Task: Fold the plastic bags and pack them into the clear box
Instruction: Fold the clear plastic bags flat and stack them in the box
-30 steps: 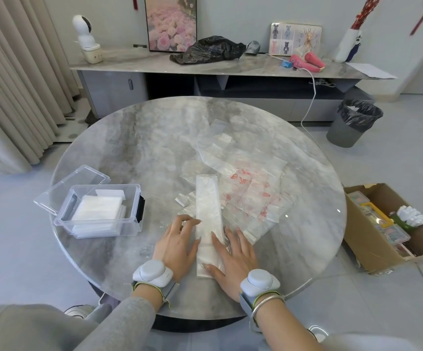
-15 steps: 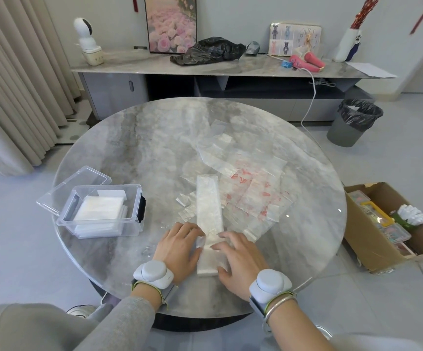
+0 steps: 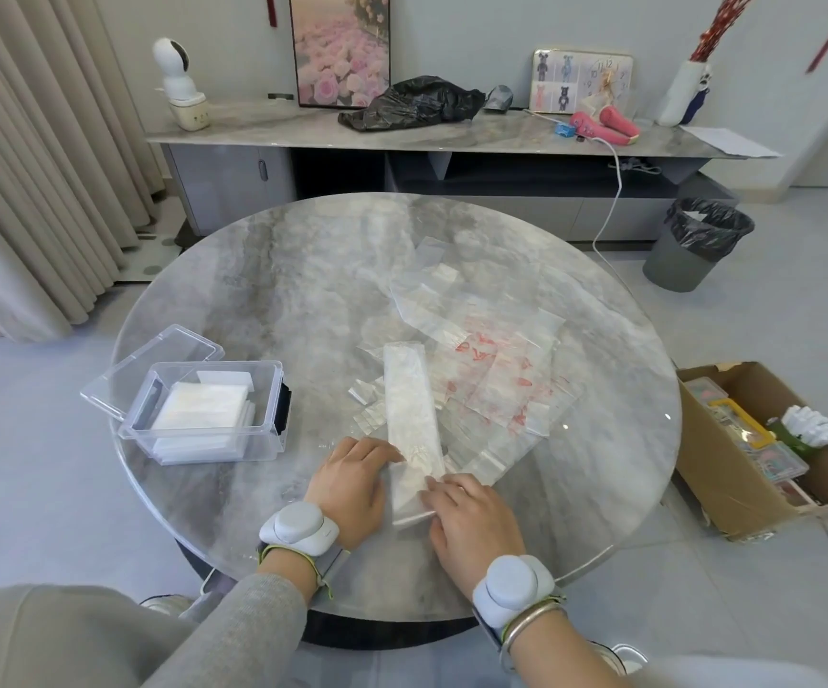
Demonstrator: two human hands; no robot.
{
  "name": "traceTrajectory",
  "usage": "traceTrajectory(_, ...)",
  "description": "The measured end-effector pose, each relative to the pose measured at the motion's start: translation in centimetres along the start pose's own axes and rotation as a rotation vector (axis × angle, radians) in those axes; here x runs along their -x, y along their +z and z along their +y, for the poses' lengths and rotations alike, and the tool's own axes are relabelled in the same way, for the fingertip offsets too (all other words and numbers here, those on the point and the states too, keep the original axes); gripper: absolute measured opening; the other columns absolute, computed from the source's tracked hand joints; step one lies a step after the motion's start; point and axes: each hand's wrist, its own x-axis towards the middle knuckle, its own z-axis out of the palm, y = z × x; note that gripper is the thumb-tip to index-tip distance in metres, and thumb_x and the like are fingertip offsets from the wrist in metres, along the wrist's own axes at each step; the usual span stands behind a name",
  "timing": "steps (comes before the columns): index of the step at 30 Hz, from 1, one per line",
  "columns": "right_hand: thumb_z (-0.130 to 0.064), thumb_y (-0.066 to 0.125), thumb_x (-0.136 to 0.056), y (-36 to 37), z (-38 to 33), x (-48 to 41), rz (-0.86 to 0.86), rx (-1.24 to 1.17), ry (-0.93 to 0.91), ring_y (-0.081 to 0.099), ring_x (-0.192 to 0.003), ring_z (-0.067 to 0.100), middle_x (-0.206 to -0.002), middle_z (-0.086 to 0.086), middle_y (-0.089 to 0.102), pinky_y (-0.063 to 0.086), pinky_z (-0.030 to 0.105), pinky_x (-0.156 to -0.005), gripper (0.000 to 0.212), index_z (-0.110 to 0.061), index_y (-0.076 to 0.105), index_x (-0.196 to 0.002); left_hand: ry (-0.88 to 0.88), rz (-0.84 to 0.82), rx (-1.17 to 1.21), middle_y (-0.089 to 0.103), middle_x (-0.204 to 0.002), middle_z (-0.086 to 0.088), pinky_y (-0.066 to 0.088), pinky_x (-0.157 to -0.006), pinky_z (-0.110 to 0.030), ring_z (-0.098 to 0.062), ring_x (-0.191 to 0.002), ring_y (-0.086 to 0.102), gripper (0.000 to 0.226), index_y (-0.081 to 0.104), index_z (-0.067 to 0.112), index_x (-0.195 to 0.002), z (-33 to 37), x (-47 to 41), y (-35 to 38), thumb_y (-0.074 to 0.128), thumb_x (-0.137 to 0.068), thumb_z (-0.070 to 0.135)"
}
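Marble-grey, the round counter [image 3: 278, 290] carries everything. Loose plastic bags [image 3: 501, 389] spread from its centre toward three o'clock, some with red print too blurred to read. At nine o'clock stands the clear box [image 3: 213, 433], its lid open and folded bags [image 3: 203, 409] stacked inside. A folded bag strip [image 3: 409, 394] runs from the centre toward six o'clock. The left hand [image 3: 347, 484] and right hand [image 3: 471, 518] pinch its near end, fingers curled on either edge.

Your round marble bench [image 3: 303, 290] carries an open clear box [image 3: 203, 449] at your left, its lid [image 3: 154, 369] touching it, a folded bag strip [image 3: 409, 394] before you, and loose plastic bags [image 3: 501, 379] just right.
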Motion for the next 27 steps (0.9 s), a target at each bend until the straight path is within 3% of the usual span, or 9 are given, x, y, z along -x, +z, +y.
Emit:
traceTrajectory(3, -0.026, 0.058, -0.066, -0.9, 0.1, -0.1, 0.061, -0.072, 0.108, 0.065, -0.083, 0.009, -0.082, -0.015, 0.07, 0.053, 0.022, -0.059, 0.023, -0.028, 0.075, -0.081, 0.008, -0.048, 0.011, 0.062, -0.12, 0.013, 0.047, -0.085, -0.029, -0.017, -0.107, 0.051, 0.055, 0.063, 0.026, -0.118, -0.2, 0.4, -0.5, 0.038, -0.072, 0.011)
traceTrajectory(6, -0.044, 0.038, -0.076, -1.7, -0.2, -0.7, 0.026, -0.26, 0.317, 0.061, -0.082, 0.013, -0.095, -0.008, 0.063, 0.049, 0.024, -0.067, 0.044, -0.027, 0.073, -0.096, 0.079, -0.055, -0.003, 0.063, -0.118, 0.014, 0.046, -0.085, -0.028, -0.016, -0.106, 0.053, 0.049, 0.06, 0.028, -0.113, -0.2, 0.8, -0.7, 0.042, -0.068, 0.021)
traceTrajectory(8, -0.049, 0.032, -0.074, -1.9, -0.2, -1.1, 0.026, -0.331, 0.368, 0.06, -0.082, 0.015, -0.091, -0.005, 0.063, 0.045, 0.024, -0.069, 0.05, -0.027, 0.071, -0.097, 0.077, -0.051, 0.006, 0.064, -0.113, 0.013, 0.048, -0.084, -0.031, -0.015, -0.104, 0.053, 0.044, 0.062, 0.026, -0.111, -0.2, 0.9, -0.6, 0.048, -0.07, 0.033)
traceTrajectory(12, -0.036, 0.049, -0.075, -2.0, 0.1, -1.6, 0.015, -0.558, 0.506, 0.061, -0.071, 0.013, -0.072, -0.004, 0.067, 0.047, 0.027, -0.064, 0.023, -0.03, 0.068, -0.086, -0.011, -0.008, 0.072, 0.067, -0.1, 0.013, 0.041, -0.087, -0.027, -0.011, -0.103, 0.053, 0.05, 0.068, 0.024, -0.101, 0.3, 0.8, -0.7, 0.048, -0.071, 0.058)
traceTrajectory(15, -0.029, 0.053, -0.081, -1.9, 0.3, -1.8, 0.013, -0.752, 0.647, 0.058, -0.064, 0.011, -0.065, -0.006, 0.064, 0.044, 0.027, -0.06, 0.01, -0.032, 0.063, -0.083, -0.095, -0.019, 0.133, 0.065, -0.094, 0.017, 0.038, -0.09, -0.023, -0.005, -0.1, 0.052, 0.05, 0.068, 0.029, -0.096, 0.5, 0.6, -0.7, 0.044, -0.069, 0.064)
traceTrajectory(17, -0.032, 0.054, -0.092, -1.7, 0.6, -2.1, 0.025, -0.866, 0.751, 0.062, -0.072, 0.016, -0.072, -0.003, 0.068, 0.046, 0.027, -0.065, 0.01, -0.027, 0.062, -0.089, -0.145, -0.026, 0.161, 0.063, -0.086, 0.022, 0.036, -0.087, -0.02, 0.0, -0.093, 0.052, 0.032, 0.064, 0.036, -0.088, 0.7, 0.6, -0.6, 0.048, -0.073, 0.06)
traceTrajectory(19, -0.047, 0.051, -0.093, -1.6, 0.8, -2.3, 0.033, -0.951, 0.833, 0.066, -0.078, 0.016, -0.08, 0.0, 0.07, 0.05, 0.029, -0.072, 0.025, -0.026, 0.063, -0.093, -0.183, -0.027, 0.168, 0.06, -0.077, 0.026, 0.034, -0.08, -0.014, 0.008, -0.085, 0.05, 0.008, 0.059, 0.039, -0.083, 1.0, 0.5, -0.5, 0.059, -0.081, 0.047)
traceTrajectory(22, -0.048, 0.056, -0.09, -1.3, 1.0, -2.1, -0.027, -0.918, 0.859, 0.064, -0.078, 0.009, -0.083, -0.006, 0.069, 0.046, 0.021, -0.067, 0.022, -0.027, 0.06, -0.092, -0.234, -0.034, 0.189, 0.059, -0.074, 0.026, 0.031, -0.071, -0.003, 0.012, -0.08, 0.05, 0.009, 0.06, 0.038, -0.085, 1.3, 0.3, -0.4, 0.066, -0.086, 0.033)
traceTrajectory(27, -0.034, 0.066, -0.087, 0.0, 1.6, -1.6, -0.088, -0.735, 0.799, 0.063, -0.075, 0.011, -0.084, -0.004, 0.069, 0.041, 0.019, -0.061, 0.019, -0.018, 0.056, -0.092, -0.285, -0.051, 0.234, 0.066, -0.075, 0.015, 0.033, -0.071, -0.002, 0.005, -0.081, 0.053, 0.018, 0.066, 0.036, -0.096, 1.8, 0.0, -0.2, 0.065, -0.085, 0.023)
